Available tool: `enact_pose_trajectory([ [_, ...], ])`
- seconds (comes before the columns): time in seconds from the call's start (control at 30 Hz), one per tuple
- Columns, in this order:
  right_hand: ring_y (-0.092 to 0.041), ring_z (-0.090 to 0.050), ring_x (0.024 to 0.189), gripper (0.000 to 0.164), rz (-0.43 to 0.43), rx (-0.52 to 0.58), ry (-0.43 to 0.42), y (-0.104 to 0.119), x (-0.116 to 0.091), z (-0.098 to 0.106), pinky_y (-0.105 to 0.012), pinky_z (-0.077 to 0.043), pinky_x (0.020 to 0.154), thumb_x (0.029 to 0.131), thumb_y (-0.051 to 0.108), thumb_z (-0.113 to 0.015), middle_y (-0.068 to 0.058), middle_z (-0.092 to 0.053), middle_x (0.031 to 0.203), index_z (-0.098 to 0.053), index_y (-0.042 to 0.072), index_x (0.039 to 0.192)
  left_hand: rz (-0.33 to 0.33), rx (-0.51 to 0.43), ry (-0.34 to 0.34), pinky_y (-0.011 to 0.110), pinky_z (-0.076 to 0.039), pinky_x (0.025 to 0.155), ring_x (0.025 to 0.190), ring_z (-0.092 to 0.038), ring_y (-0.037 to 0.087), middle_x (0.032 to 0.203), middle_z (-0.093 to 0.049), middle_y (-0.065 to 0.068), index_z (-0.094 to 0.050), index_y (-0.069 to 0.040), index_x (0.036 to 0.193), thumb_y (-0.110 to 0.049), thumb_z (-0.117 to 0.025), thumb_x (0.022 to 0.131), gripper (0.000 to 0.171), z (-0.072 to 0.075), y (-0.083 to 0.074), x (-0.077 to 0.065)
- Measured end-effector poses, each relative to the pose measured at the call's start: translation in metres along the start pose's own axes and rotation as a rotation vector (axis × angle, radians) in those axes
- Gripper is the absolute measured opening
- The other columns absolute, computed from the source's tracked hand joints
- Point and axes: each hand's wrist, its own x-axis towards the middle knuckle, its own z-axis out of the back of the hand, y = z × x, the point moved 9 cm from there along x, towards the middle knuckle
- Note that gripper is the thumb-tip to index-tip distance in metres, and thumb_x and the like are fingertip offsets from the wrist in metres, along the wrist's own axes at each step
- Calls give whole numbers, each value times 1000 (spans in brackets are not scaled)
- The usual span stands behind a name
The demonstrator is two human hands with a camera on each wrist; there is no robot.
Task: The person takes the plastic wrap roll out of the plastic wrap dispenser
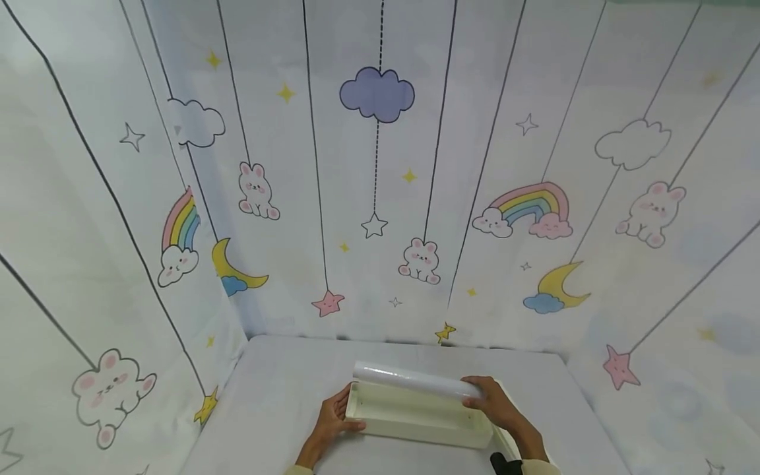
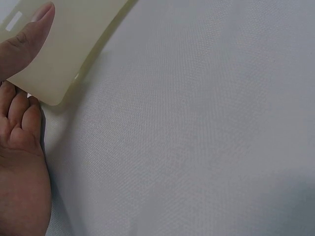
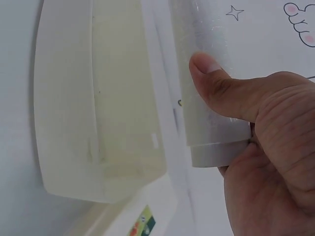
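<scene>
My left hand (image 1: 331, 417) grips the left end of a long cream plastic box (image 1: 424, 433), thumb on the front wall and fingers round the end. In the left wrist view the thumb (image 2: 30, 42) lies flat on the box's pale side. My right hand (image 1: 500, 404) holds a roll of clear plastic wrap (image 1: 410, 379) near its right end. The roll lies level with the box's back edge, slightly tilted, its left end higher. In the right wrist view the thumb presses on the shiny film, and a bare tube end (image 3: 216, 155) sticks out below. The box's inside shows bare.
A second cream piece (image 3: 165, 194) with a colourful sticker (image 3: 142, 222) lies by the box's right end. Under everything is a white cloth-covered table (image 1: 273, 379). White printed curtains (image 1: 380, 171) rise behind and on both sides.
</scene>
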Motion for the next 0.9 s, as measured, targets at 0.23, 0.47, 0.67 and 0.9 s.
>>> enact_pose_trajectory([
  [0.23,-19,-59,104,50,27,-10,-24,2,3,-2,-26,-50,82,86,25,-78,-20,-68,122,-66,-1,126,4,11,6,25,-41,117,147,-33,45,159,-32,28,-27,6,155,-1,-88,72,104,0,0,-2],
  [0.47,-17,-62,102,48,58,-13,-16,3,6,0,-23,-51,79,86,26,-77,-19,-69,122,-66,0,125,-12,9,9,22,-43,115,146,-35,45,159,-32,28,-27,7,155,0,-88,73,103,-2,2,0],
  [0.67,-23,-60,105,49,48,-36,-43,0,6,5,-26,-49,82,84,22,-79,-18,-69,121,-66,-1,125,15,10,-2,16,-43,113,147,-36,42,159,-35,25,-29,4,156,-1,-89,71,104,-4,5,-1],
  [0.9,-23,-56,103,46,69,-68,-70,12,16,10,-27,-48,81,86,19,-78,-18,-68,118,-66,-2,125,1,10,-9,18,-43,114,147,-37,42,159,-34,25,-29,4,155,0,-88,71,103,1,3,1],
])
